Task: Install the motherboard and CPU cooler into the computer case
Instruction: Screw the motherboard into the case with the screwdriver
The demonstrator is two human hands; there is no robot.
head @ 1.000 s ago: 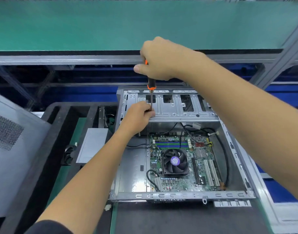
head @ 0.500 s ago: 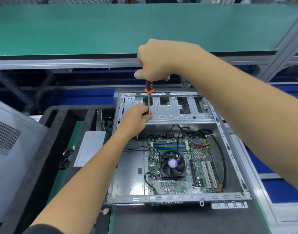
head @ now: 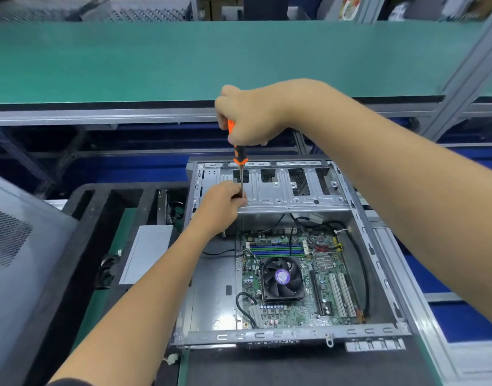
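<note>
From my head view, the surface (head: 295, 369) is a dark mat with green strips showing at its left. On it I see the open computer case (head: 378, 240), lying on its side, with its near edge rail toward me. Left of the case sits a black foam tray (head: 80, 207) with rectangular cut-outs; a grey flat panel (head: 148, 253) lies tilted in it. A perforated grey side panel (head: 19, 246) rests at far left. A small white connector (head: 172, 358) lies near the case's front-left corner.
</note>
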